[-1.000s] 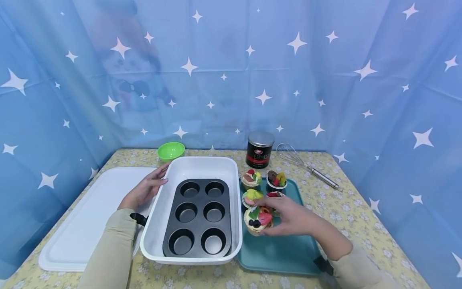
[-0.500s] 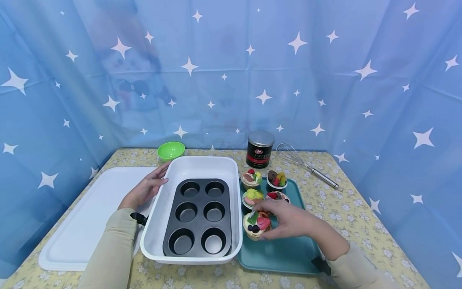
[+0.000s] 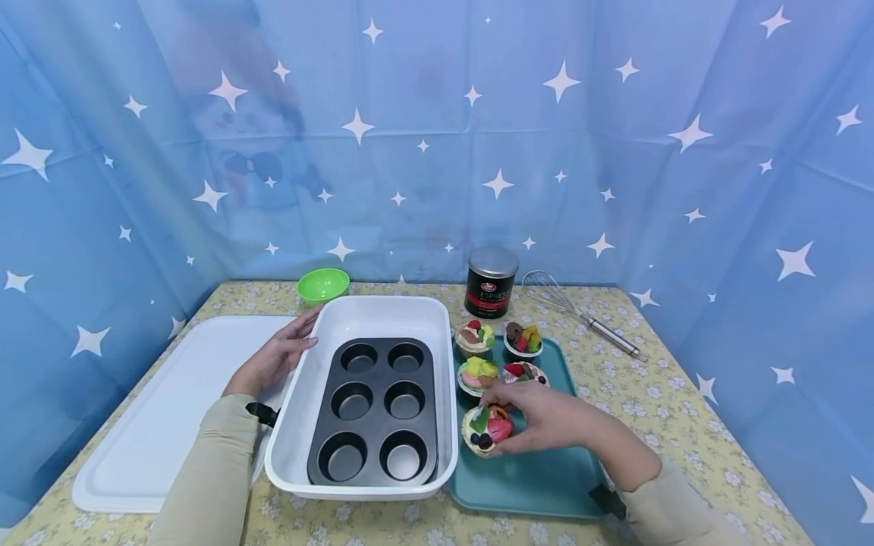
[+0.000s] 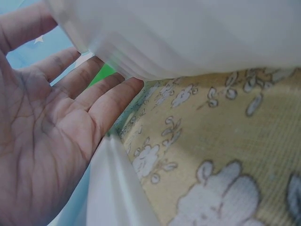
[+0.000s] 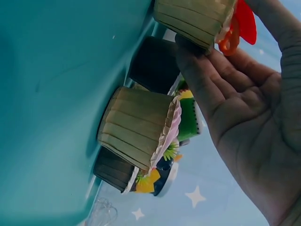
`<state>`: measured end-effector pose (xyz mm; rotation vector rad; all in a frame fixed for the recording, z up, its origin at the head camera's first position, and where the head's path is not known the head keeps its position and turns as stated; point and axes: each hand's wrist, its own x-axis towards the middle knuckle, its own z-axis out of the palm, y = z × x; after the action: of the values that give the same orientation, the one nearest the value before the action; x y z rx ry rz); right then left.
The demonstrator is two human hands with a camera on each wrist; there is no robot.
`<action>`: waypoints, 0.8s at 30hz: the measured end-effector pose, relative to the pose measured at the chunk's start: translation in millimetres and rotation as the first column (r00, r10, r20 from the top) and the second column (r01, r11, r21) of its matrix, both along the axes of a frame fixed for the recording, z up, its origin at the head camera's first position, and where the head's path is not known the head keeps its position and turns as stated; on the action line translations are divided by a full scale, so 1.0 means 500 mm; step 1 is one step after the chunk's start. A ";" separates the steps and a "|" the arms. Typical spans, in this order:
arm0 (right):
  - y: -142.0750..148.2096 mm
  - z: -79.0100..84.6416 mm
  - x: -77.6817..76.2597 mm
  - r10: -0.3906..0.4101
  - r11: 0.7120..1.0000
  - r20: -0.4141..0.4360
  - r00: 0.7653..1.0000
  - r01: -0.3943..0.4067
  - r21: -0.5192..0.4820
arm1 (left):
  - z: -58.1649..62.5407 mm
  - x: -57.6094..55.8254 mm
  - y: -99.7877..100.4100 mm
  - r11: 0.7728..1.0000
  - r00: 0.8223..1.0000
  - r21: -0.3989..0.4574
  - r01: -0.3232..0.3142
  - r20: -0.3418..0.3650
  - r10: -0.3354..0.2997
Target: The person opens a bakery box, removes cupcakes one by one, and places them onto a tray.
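In the head view my right hand [image 3: 546, 417] pinches a fruit-topped cupcake [image 3: 486, 431] between thumb and fingers, low over the teal tray [image 3: 529, 485]. The right wrist view shows its pale pleated cup [image 5: 193, 21] right at the tray surface. Several other fruit-topped cupcakes stand behind it, among them a yellow-topped cupcake [image 3: 478, 374]. My left hand [image 3: 273, 360] rests against the left side of a white rectangular container [image 3: 362, 489]. Its fingers [image 4: 113, 106] are mostly straight in the left wrist view, tips at the container wall. Inside the container lies a dark muffin tin [image 3: 378, 413] with bare cups.
A white lid [image 3: 157, 425] lies at the left, partly under my left forearm. Along the back are a green bowl [image 3: 324, 285], a black espresso can [image 3: 490, 283] and a whisk [image 3: 580, 315]. A floral cloth [image 3: 683, 432] covers the table, with a blue starred curtain [image 3: 437, 136] behind.
My right hand has lowered the cupcake slightly toward me, down to the tray, uncovering more of the cupcake behind it. The left hand and the container have stayed in place.
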<state>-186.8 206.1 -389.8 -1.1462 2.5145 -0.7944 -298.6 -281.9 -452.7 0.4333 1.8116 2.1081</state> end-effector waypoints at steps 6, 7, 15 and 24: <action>0.006 -0.001 -0.001 -0.014 1.000 0.030 0.999 0.013 0.028 | 0.000 0.000 0.000 1.000 1.000 0.005 0.005 0.006 -0.005; 0.007 -0.001 -0.001 -0.016 0.999 0.036 0.999 0.015 0.033 | 0.000 0.000 0.000 1.000 1.000 0.007 0.008 0.008 -0.008; 0.007 0.000 -0.003 0.005 0.998 0.038 0.999 -0.007 0.062 | 0.001 0.000 -0.001 1.000 1.000 -0.017 -0.007 0.003 0.007; 0.006 0.005 -0.005 0.008 0.994 0.037 0.999 -0.012 0.112 | 0.002 0.002 -0.003 0.997 1.000 -0.083 0.000 -0.025 -0.002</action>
<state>-189.1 209.1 -387.5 -1.0962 2.4870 -0.6566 -297.5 -283.5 -451.8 0.4418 1.9049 2.0262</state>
